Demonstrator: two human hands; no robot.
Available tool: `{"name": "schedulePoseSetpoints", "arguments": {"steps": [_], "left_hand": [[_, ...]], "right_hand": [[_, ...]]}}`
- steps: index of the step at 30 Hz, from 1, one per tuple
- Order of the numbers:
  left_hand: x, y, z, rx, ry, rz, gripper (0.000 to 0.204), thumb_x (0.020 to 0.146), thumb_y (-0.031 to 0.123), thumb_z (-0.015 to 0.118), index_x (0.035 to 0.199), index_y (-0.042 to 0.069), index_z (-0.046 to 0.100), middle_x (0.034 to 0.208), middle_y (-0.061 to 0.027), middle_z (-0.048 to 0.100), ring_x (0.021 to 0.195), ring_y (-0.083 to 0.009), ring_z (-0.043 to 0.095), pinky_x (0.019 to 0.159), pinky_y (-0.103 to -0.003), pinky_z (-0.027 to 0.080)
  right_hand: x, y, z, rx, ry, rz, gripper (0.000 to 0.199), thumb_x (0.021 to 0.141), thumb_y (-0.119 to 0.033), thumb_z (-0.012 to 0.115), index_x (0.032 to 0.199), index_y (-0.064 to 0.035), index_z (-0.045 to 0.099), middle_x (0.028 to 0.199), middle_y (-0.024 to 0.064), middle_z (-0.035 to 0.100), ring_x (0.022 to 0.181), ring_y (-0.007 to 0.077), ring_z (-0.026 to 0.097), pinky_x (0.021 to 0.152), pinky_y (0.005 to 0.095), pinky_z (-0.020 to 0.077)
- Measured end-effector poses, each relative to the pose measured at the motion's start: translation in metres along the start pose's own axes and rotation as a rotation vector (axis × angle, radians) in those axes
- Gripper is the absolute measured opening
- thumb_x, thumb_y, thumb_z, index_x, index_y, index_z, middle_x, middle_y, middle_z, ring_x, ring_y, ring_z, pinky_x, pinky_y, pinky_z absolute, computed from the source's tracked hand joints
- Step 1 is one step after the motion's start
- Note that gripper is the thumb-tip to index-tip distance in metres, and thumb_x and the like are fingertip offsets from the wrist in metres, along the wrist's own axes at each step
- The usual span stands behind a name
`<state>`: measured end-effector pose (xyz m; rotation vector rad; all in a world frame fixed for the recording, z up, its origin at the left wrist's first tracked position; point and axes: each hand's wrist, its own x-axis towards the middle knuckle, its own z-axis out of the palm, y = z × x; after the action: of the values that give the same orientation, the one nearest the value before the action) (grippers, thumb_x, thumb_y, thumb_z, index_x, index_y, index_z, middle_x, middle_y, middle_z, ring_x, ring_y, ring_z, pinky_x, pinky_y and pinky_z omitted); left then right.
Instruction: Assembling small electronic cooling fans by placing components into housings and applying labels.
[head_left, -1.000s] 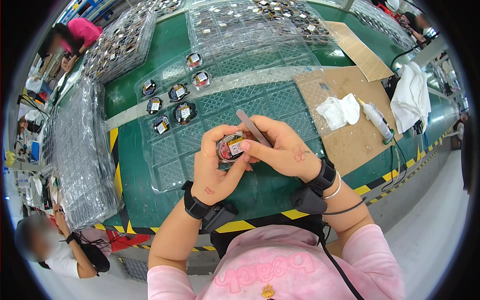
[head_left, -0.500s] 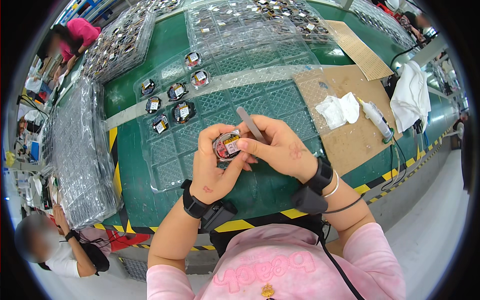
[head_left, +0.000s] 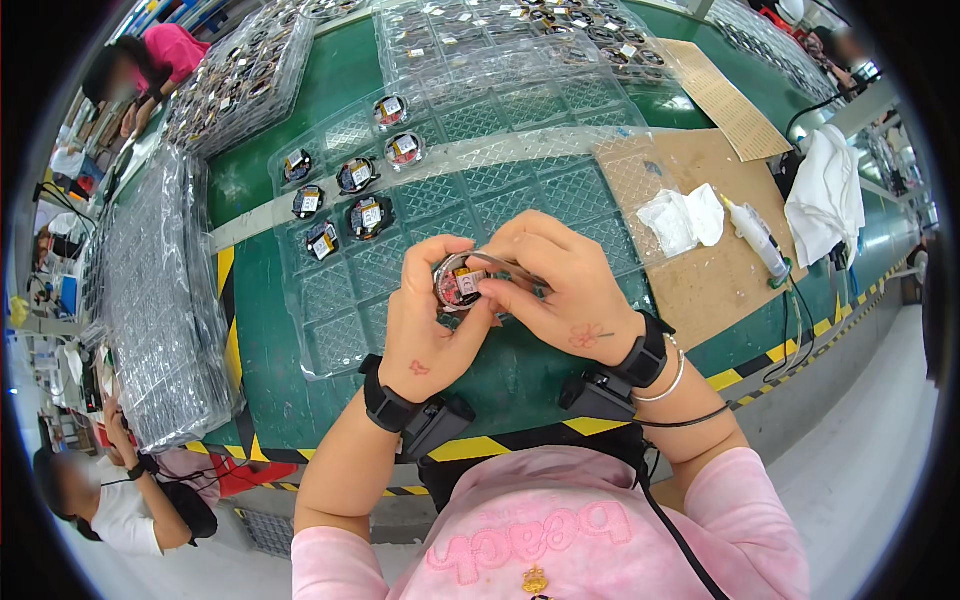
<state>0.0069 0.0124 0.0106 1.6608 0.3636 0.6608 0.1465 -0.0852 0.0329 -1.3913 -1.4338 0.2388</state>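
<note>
Round part (head_left: 458,284) between both hands

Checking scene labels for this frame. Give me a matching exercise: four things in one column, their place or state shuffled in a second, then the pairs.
Things:
1. small round part
2. squeeze bottle
3. white cloth
4. stack of clear trays

Places or states:
A. lying on the brown board
B. held in the left hand, with the right hand on it
C. at the bench's left edge
D. draped at the bench's right edge

Pairs: 1-B, 2-A, 3-D, 4-C
</note>
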Motion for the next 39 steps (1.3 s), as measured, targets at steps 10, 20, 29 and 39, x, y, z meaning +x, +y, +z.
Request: {"name": "schedulePoseSetpoints", "arguments": {"steps": [10, 20, 29, 39], "left_hand": [[0.001, 0.003, -0.002, 0.002, -0.128, -0.049, 0.041, 0.082, -0.005, 0.058, 0.117, 0.002, 0.038, 0.094, -0.0103, 0.062, 0.075, -0.0146, 0.066, 0.064, -0.026, 0.052], [0.003, 0.01, -0.003, 0.015, -0.174, -0.101, 0.042, 0.083, -0.006, 0.055, 0.119, 0.003, 0.036, 0.093, -0.0081, 0.058, 0.073, -0.0127, 0.063, 0.058, -0.023, 0.052], [0.003, 0.015, -0.007, -0.214, -0.218, -0.246, 0.04, 0.085, -0.001, 0.057, 0.119, 0.003, 0.037, 0.097, -0.0087, 0.057, 0.076, -0.0121, 0.064, 0.057, -0.022, 0.051], [0.001, 0.007, -0.003, -0.146, -0.173, -0.145, 0.038, 0.086, -0.002, 0.054, 0.12, 0.003, 0.038, 0.096, -0.0091, 0.058, 0.077, -0.0126, 0.064, 0.059, -0.023, 0.052]], "right_hand": [[0.005, -0.007, -0.01, 0.146, -0.159, 0.231, 0.016, 0.076, -0.002, 0.067, 0.09, -0.001, 0.06, 0.081, 0.0088, 0.056, 0.063, 0.0188, 0.059, 0.054, 0.0289, 0.0463], [0.005, -0.001, -0.01, 0.127, -0.124, 0.181, 0.01, 0.078, -0.002, 0.068, 0.087, -0.0032, 0.064, 0.081, 0.0038, 0.055, 0.065, 0.0098, 0.052, 0.055, 0.0234, 0.0396], [0.001, 0.006, -0.004, 0.28, -0.105, 0.332, 0.009, 0.079, -0.004, 0.068, 0.087, -0.0025, 0.064, 0.077, 0.0009, 0.051, 0.063, 0.007, 0.047, 0.056, 0.0221, 0.0366], [0.002, -0.003, -0.005, 0.072, -0.077, 0.225, 0.01, 0.078, -0.004, 0.069, 0.083, -0.0018, 0.061, 0.073, 0.0022, 0.05, 0.058, 0.008, 0.045, 0.052, 0.0233, 0.0348]]}}
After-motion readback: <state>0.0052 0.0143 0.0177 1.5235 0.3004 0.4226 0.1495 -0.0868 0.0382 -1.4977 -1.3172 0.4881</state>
